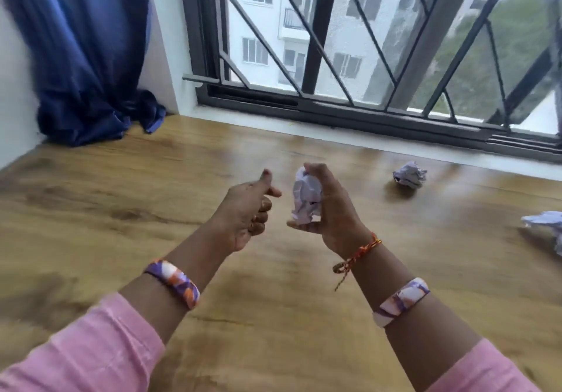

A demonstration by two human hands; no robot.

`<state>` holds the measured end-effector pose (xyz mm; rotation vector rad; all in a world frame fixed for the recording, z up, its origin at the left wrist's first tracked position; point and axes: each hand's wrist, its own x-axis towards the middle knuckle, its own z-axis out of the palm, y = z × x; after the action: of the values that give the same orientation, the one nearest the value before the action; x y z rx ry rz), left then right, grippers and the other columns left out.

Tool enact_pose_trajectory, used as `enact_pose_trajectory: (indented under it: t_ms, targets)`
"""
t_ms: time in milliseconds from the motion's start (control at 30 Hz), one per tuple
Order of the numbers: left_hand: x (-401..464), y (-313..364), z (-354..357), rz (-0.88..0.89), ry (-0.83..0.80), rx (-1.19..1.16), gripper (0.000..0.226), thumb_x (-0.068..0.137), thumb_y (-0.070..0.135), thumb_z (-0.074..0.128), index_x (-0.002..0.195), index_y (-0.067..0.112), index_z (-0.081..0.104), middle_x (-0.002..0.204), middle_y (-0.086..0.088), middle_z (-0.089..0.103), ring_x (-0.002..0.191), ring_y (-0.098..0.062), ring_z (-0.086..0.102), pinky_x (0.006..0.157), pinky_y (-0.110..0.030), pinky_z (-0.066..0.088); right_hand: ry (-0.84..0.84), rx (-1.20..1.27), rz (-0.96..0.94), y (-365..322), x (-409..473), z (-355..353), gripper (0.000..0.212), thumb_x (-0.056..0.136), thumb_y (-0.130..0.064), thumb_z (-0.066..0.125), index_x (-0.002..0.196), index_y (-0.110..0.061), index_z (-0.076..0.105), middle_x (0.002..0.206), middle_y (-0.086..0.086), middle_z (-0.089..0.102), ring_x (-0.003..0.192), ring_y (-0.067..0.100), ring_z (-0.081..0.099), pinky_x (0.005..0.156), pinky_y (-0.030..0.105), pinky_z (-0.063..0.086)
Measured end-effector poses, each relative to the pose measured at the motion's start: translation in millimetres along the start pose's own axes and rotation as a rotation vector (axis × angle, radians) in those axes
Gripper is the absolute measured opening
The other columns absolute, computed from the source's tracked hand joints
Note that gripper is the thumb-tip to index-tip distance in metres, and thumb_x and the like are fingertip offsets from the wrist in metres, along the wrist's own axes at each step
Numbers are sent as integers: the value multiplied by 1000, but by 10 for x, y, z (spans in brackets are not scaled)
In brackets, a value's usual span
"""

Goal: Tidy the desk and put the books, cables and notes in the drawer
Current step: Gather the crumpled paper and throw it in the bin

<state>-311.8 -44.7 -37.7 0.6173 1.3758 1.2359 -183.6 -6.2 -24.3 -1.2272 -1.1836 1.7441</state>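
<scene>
The right hand's grip (330,206) curls round a crumpled paper ball (307,197); the left hand (248,213) is curled, empty; gather the second ball (410,174) at two o'clock on the tabletop (121,209) before seeking the drawer.

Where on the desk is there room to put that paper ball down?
The wooden desk is bare from the blue curtain across to the hands. It's busier on the right, near the crumpled ball and crumpled paper at the edge.

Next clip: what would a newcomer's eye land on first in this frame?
The right hand, raised at centre frame, grips a crumpled paper ball, while the left hand beside it holds nothing. Two more crumpled papers lie on the wooden desk: one near the window, another at the right edge.
</scene>
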Motion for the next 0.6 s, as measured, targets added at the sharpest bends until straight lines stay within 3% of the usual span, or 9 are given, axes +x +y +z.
enact_pose_trajectory:
  t_ms: [67,200,367,433,467,533,600]
  targets:
    - [-319,-51,-141,25,79,-7,50,92,56,35,73,13,51,40,9,29,30,-4,20,32,-11,15,-178,88,51,101,-193,109,20,82,-36,60,75,-17,58,53,-1,57,55,15,57,75,49,56]
    - [-987,-315,-527,41,242,-105,55,95,56,23,64,16,45,37,10,28,29,-4,17,33,-9,11,-400,195,151,406,-545,332,20,88,-29,55,73,-19,62,72,-1,67,70,19,66,57,32,52]
    - [-1910,-746,-1263,12,494,-355,32,98,28,29,77,16,51,33,9,28,24,-2,16,31,-6,9,-687,125,259,896,-1060,853,26,88,-33,52,67,-17,53,50,-4,48,30,7,36,43,16,19]
    - [-2336,-965,-1637,30,618,-434,24,95,21,32,78,18,48,34,8,30,22,-1,18,30,-5,10,-822,129,346,1079,-1321,1153,22,78,-40,59,69,-20,54,45,-8,43,32,3,34,36,12,23]
    - [-2514,-1079,-1801,38,679,-447,23,96,21,32,78,19,48,36,8,31,22,-2,19,30,-5,11,-858,124,350,1159,-1433,1286,19,78,-40,61,74,-21,58,50,-8,46,38,3,40,40,10,31]
    - [-2902,-1351,-2120,27,823,-457,26,99,28,34,79,19,48,45,6,34,24,-2,21,32,-5,15,-856,24,281,1350,-1677,1580,19,90,-38,53,83,-22,60,62,-4,58,49,8,54,46,17,43]
    - [-3227,-1631,-2376,-33,968,-454,32,97,41,38,76,18,48,52,5,37,30,-5,25,37,-9,20,-862,-61,251,1566,-1885,1863,32,92,-41,49,71,-21,62,53,-3,57,40,12,50,45,17,34]
